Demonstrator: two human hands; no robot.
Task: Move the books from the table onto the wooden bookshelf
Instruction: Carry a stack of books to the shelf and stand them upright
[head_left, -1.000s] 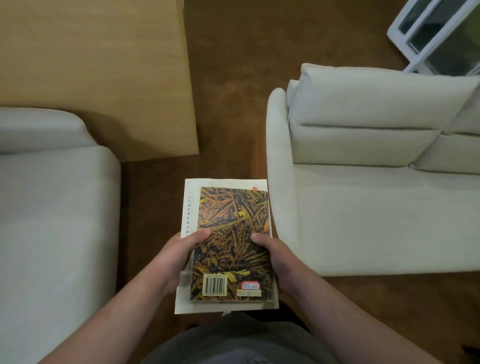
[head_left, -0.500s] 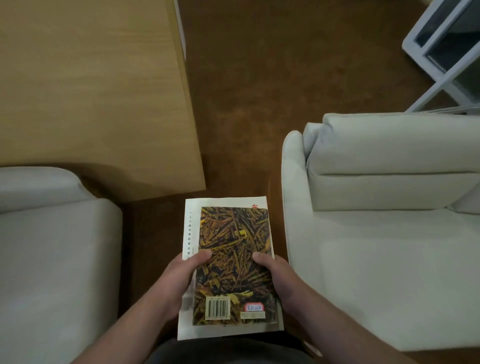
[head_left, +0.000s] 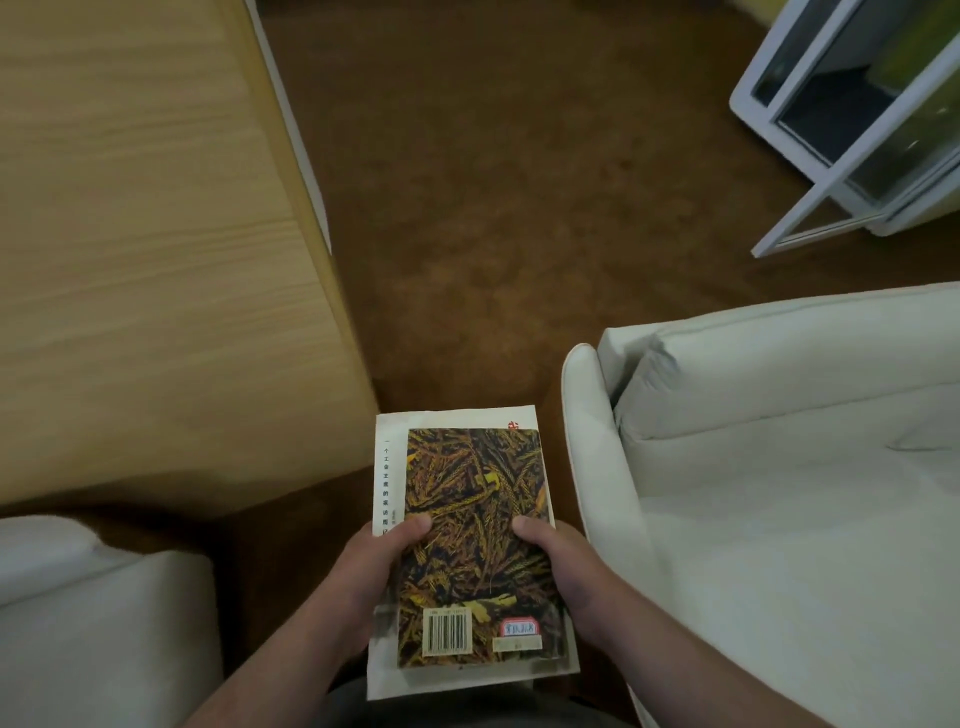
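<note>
I hold a small stack of two books flat in front of my body, low in the view. The top book (head_left: 475, 499) has a dark cover with a yellow wheat pattern and a barcode near me. Under it lies a larger white book (head_left: 387, 431) with a column of black characters on its left margin. My left hand (head_left: 371, 571) grips the stack's left edge with the thumb on top. At the right edge my right hand (head_left: 558, 566) does the same. The wooden table (head_left: 145, 249) fills the upper left. No bookshelf is in view.
A white sofa (head_left: 779, 467) stands close on my right and another white seat (head_left: 104, 623) at the lower left. Brown carpet (head_left: 519, 182) runs ahead between table and sofa. A white-framed glass cabinet (head_left: 852, 124) stands at the upper right.
The view has advanced and tilted up: sofa and table slid down the frame, more carpet and the white cabinet show. Both hands keep the same grip on the stack.
</note>
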